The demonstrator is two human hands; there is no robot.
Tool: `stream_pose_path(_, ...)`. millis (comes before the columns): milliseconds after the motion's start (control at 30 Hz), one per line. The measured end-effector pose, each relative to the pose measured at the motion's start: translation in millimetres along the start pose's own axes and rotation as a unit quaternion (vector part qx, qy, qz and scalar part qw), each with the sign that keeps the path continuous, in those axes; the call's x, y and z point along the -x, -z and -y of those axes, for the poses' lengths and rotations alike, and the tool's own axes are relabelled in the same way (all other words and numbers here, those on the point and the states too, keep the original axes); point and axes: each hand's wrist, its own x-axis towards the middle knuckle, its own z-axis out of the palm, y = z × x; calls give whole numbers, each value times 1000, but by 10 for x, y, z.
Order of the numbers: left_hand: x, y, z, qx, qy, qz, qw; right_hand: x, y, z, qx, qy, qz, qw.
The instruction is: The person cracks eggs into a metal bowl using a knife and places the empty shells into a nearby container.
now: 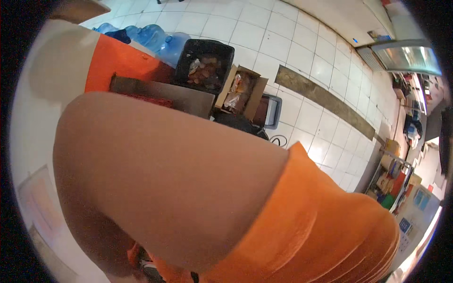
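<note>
Neither of my hands is in view. A bare, bent arm [170, 169] fills the middle of the picture, close to the camera. It comes out of an orange sleeve [300, 226] at the lower right, and its elbow points left. Which arm it is, I cannot tell. Past the arm, a black plastic bin [181, 63] holds brownish scraps. Beside the bin stands an open cardboard box [260, 97] with clear plastic packaging [231, 102] inside. The arm partly hides a grey metal panel [194, 99] in front of the bin.
Several blue water jugs [152, 37] stand by an orange-and-white wall [116, 53]. White floor tiles [247, 24] are crossed by a bare concrete strip [318, 99]. A grey-rimmed container [276, 111] sits beside the box. Loaded shelves [389, 177] and a glass-fronted cooler [407, 58] line the right side.
</note>
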Motion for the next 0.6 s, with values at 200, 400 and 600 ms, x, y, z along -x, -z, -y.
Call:
stream_pose_path(200,-212,-159,364,-36,1,-4,999,-229,-69,8,-13,32,31,999)
stream_pose_path(400,-785,-820,1472,-203,-176,46,962,693,-269,-971,45,-158,6,986)
stream_pose_path(600,-862,-1268,2564,-420,-107,137,891,3451,-866,-1502,-79,-571,-125,807)
